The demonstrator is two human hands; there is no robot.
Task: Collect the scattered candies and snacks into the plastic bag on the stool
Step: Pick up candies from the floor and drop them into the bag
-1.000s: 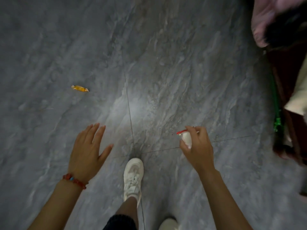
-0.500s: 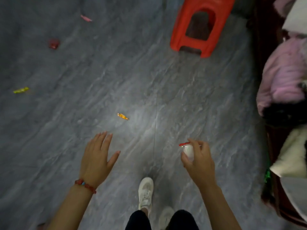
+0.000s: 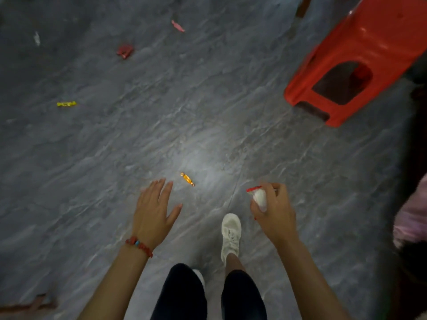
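Head view: right hand (image 3: 273, 213) holds small white snack with red rim (image 3: 258, 196), fingers curled round it. Left hand (image 3: 153, 211) spread wide, empty, above grey floor (image 3: 208, 112).

Orange candy (image 3: 187, 179) on floor just beyond left fingertips; yellow candy (image 3: 66, 104), red wrapper (image 3: 124, 51), pink candy (image 3: 178, 26) well apart, farther off. Red stool (image 3: 355, 58) upper right; plastic bag not visible.

Likely step: pick up orange candy. Bend low, pinch wrapper body with thumb and forefinger, keep right grip firm, then carry both to stool.
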